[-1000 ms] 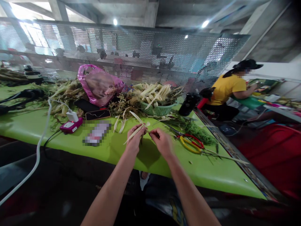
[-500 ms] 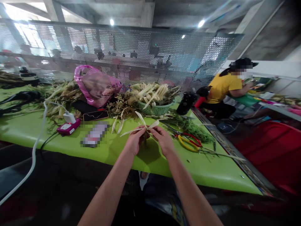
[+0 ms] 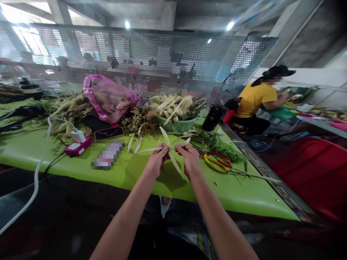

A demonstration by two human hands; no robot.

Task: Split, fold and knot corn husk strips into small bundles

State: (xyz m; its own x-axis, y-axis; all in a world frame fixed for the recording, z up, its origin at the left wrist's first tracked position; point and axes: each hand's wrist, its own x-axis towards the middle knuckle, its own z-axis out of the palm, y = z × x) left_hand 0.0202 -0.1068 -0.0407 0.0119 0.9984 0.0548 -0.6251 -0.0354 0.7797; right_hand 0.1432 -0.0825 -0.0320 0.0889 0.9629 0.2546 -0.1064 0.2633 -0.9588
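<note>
Pale dried leaf strips (image 3: 175, 165), which look like corn husk, cross each other between my two hands above the green tabletop. My left hand (image 3: 158, 157) pinches them near the crossing, with one strip sticking out to the left and one upward. My right hand (image 3: 189, 156) pinches the strip that points right; its other fingers are curled. One strip hangs down toward me between the hands. To the right of my right hand lie scissors (image 3: 217, 161) with red and yellow handles. Loose strips (image 3: 139, 143) rest on the table beyond my left hand.
A green basket (image 3: 177, 125) full of husk strips stands behind my hands. Left of it are a pink plastic bag (image 3: 110, 103), a phone (image 3: 108, 133) and a magenta power socket (image 3: 77, 146). A black bottle (image 3: 213, 117) and green stems (image 3: 225, 146) are right. A person in yellow (image 3: 252, 97) sits beyond.
My hands have moved slightly apart. A strip now hangs down between them toward me, and the upright and right-hand strips have shifted a little.
</note>
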